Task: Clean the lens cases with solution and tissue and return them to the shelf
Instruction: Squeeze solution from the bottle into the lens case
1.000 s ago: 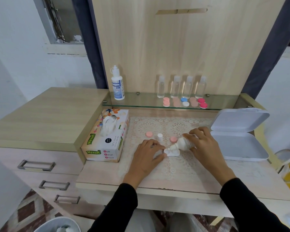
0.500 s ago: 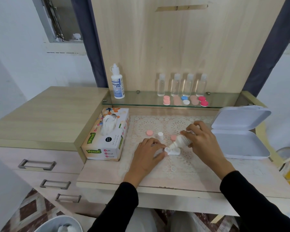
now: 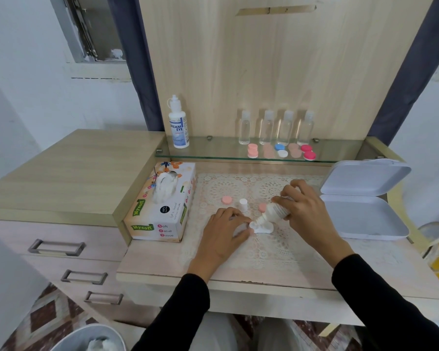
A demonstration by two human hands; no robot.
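Note:
My right hand (image 3: 304, 209) grips a small white solution bottle (image 3: 274, 213), tilted nozzle-down over the white lens case (image 3: 262, 227) on the lace mat (image 3: 264, 252). My left hand (image 3: 224, 233) steadies the left end of that case with its fingertips. Two pink caps (image 3: 226, 199) (image 3: 262, 206) and the bottle's white cap (image 3: 243, 204) lie on the mat behind the hands. Several other lens cases, pink, blue-and-white and red (image 3: 280, 150), sit on the glass shelf (image 3: 213, 152).
A tissue box (image 3: 162, 206) stands left of the mat. An open white box (image 3: 363, 206) lies at the right. On the shelf stand a Dream Eye bottle (image 3: 178, 122) and several clear bottles (image 3: 276, 127). A bin (image 3: 91, 339) is on the floor at lower left.
My right hand has raised the back of the bottle, so it tilts more steeply with its nozzle over the case. My left hand stays on the case.

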